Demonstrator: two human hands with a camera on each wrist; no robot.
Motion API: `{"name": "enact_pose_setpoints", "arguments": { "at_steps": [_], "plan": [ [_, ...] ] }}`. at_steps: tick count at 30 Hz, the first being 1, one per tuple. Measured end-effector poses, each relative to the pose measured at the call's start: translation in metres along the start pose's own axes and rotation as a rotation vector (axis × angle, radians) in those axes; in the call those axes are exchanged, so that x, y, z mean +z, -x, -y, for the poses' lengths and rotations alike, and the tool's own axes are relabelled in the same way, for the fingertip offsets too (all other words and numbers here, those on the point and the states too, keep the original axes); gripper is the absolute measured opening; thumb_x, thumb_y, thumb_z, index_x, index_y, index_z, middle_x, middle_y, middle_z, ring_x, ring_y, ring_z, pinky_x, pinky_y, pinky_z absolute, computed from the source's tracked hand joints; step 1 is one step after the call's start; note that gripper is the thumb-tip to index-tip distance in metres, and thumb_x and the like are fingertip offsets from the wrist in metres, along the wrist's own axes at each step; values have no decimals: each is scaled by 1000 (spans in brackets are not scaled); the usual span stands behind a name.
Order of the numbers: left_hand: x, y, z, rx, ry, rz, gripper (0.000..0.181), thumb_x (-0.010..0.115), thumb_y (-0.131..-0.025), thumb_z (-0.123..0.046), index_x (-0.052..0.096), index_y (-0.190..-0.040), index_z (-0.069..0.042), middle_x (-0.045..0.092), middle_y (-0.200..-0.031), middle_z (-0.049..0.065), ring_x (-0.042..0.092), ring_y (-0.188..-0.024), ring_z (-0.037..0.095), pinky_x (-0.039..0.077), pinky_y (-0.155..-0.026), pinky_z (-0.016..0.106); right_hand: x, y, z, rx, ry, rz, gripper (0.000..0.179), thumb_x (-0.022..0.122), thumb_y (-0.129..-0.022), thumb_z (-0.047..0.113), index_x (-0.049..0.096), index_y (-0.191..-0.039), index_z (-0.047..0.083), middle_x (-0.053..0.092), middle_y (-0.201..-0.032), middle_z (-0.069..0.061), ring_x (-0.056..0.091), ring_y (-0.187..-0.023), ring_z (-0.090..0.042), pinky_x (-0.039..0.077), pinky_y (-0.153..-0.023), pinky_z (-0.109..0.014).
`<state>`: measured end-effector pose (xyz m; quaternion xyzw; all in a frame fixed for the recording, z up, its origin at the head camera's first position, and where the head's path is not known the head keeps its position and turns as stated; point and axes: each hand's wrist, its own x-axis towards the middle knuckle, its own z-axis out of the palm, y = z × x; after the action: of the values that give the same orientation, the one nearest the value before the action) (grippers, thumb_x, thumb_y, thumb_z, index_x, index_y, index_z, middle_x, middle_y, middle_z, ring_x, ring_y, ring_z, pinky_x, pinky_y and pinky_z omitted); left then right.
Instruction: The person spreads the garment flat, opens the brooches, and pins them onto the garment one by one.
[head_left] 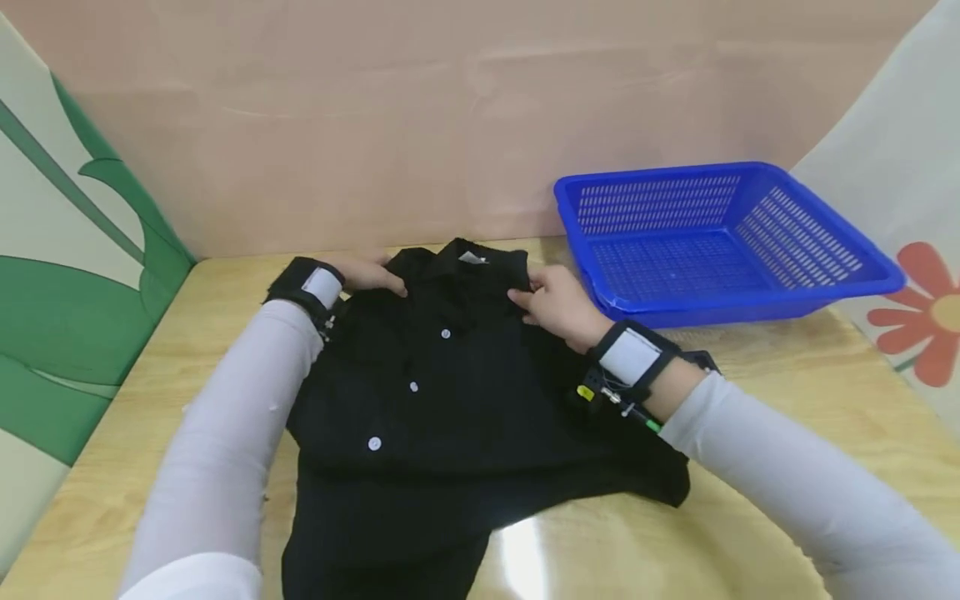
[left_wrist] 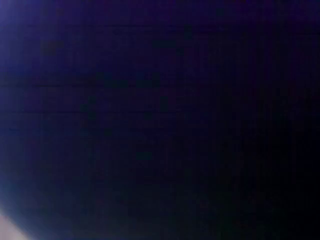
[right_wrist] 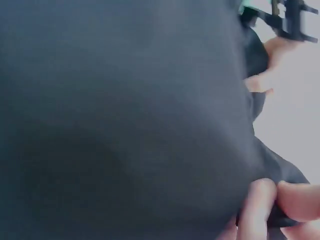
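Note:
A black button-up shirt [head_left: 465,400] lies front up on the wooden table, collar toward the back wall, with white buttons down its front. My left hand [head_left: 371,273] grips the cloth at the left shoulder beside the collar, thumb on top; its other fingers are mostly hidden. On the other side, my right hand [head_left: 558,304] pinches the shirt at the right end of the collar. The right wrist view shows fingertips [right_wrist: 257,205] and thumb closed on a fold of dark cloth. Dark cloth [left_wrist: 150,125] fills nearly all of the left wrist view, hiding that hand.
A blue plastic basket [head_left: 675,304] with slotted walls stands at the back right, close to my right hand. Behind the table [head_left: 757,500] rises a plain pinkish wall [head_left: 337,125]. Patterned panels with a green plant [head_left: 60,317] and a red flower [head_left: 918,308] flank it.

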<state>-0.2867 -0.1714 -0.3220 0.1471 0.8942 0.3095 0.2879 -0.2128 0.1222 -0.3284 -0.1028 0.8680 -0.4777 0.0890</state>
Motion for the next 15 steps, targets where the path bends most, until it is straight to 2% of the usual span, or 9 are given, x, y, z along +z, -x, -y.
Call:
{"name": "enact_pose_setpoints", "arguments": {
  "at_steps": [3,4,6,9,10,11,13,15],
  "plan": [
    [-11,17,1,64,126,-105,11,59,-93,-19,58,-87,-10,50,-67,-6,49,-56,8,43,-56,23,-9,-7,25,-63,-2,-78,25,55,-100,7,66,-120,-2,69,-110,-18,66,-86,-17,57,-74,-24],
    [-16,20,5,102,192,-142,11,61,-93,-21,59,-88,-12,50,-67,-5,50,-52,9,43,-52,22,-12,-11,33,-77,-8,-110,23,55,-99,6,68,-116,-2,70,-101,-17,65,-78,-16,55,-69,-22],
    [-20,32,4,130,233,-273,15,61,-94,-23,56,-89,-11,45,-66,-2,45,-46,10,39,-48,22,-20,-20,47,-100,36,-173,17,55,-99,6,69,-104,-3,69,-79,-11,61,-65,-13,49,-63,-21],
    [-25,49,3,139,295,-450,20,61,-96,-23,59,-101,-4,53,-80,1,54,-57,7,47,-54,20,-30,-38,64,-59,21,-232,19,54,-100,7,64,-86,-1,57,-54,0,54,-55,-15,40,-58,-25],
    [-26,51,3,131,309,-513,22,61,-96,-23,60,-105,-3,56,-81,-1,56,-59,6,47,-53,20,-34,-46,68,-32,23,-248,21,53,-100,9,62,-83,1,54,-51,4,53,-54,-14,38,-57,-25],
    [-26,56,-2,107,309,-581,23,58,-98,-21,59,-108,0,57,-80,-2,54,-57,5,47,-53,19,-37,-54,72,-1,11,-262,22,52,-101,10,61,-82,3,54,-50,5,54,-55,-14,38,-57,-25],
    [-27,56,-1,114,357,-694,20,57,-98,-18,59,-107,0,58,-73,-7,54,-52,3,47,-49,18,-41,-70,80,50,-71,-290,19,51,-101,11,62,-87,3,56,-54,6,56,-58,-12,43,-60,-25],
    [-28,51,1,98,350,-856,13,57,-98,-16,58,-96,-3,52,-56,-11,48,-39,3,41,-42,19,-40,-89,85,64,-95,-333,20,49,-102,11,66,-98,1,64,-69,0,60,-67,-13,47,-67,-26]
  ]
}}
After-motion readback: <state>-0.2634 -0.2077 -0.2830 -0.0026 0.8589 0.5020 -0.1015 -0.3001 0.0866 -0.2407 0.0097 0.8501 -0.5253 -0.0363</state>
